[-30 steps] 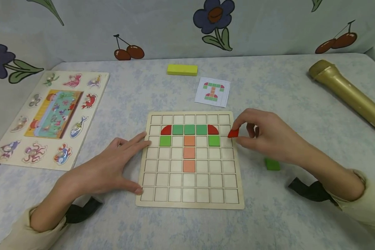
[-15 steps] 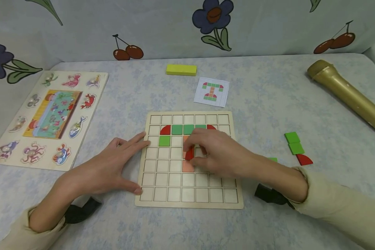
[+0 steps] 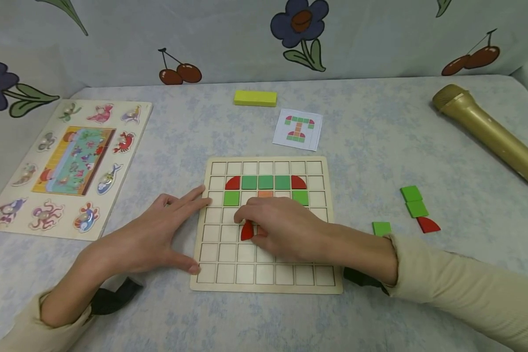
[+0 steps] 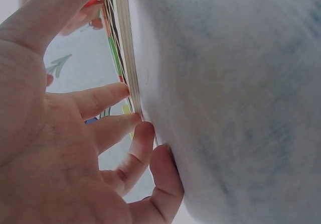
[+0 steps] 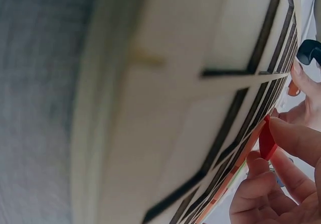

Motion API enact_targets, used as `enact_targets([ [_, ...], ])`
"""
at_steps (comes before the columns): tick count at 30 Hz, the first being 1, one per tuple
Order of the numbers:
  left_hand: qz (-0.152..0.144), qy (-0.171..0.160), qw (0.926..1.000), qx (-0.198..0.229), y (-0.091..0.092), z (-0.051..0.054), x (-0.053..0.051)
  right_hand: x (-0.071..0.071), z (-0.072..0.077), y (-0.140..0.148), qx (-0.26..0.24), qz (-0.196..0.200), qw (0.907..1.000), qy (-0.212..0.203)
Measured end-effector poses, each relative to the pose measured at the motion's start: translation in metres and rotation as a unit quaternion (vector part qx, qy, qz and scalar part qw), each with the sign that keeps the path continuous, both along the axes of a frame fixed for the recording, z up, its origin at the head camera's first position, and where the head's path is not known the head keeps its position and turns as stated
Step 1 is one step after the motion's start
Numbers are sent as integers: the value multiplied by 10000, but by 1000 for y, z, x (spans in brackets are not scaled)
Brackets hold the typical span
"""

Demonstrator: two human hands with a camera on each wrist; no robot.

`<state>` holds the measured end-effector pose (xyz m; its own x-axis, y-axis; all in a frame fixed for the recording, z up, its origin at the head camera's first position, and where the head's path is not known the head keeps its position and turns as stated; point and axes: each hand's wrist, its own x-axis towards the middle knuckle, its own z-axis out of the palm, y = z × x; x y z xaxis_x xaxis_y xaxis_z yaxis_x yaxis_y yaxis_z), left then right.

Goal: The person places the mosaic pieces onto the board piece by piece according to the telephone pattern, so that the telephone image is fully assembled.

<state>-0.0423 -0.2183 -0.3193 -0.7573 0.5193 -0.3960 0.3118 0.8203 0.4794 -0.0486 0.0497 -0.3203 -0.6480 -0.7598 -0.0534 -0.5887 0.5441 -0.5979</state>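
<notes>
Tabletop (image 3: 369, 127), head view: mottled pale blue, flowered backdrop (image 3: 229, 39) behind.
Right hand (image 3: 286, 230): reaches over the grid board (image 3: 264, 275), back of the hand up, pinching the red piece (image 3: 246, 231).
Red piece: quarter-round, plain red, held at the board's third column from the left, fifth row down.
Left hand (image 3: 151, 234): released, fingers spread, fingertips and thumb touching the board's left edge.
Left wrist view: fingertips against the board's thin side.
Right wrist view: red piece tilted between thumb and fingers; board contact unclear.

card (image 3: 297, 129) behind grid board (image 3: 246, 274); puzzle (image 3: 75, 161) left; microphone (image 3: 495, 133) right
</notes>
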Motion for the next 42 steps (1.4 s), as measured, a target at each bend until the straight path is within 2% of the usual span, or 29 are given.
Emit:
enact_targets([
  [23, 27, -35, 10000, 12, -1, -1, 1, 0, -5, 5, -167, 53, 9998, 96],
  [42, -2, -2, 10000, -18, -1, 0, 1, 1, -2, 0, -5, 112, 9999, -101],
])
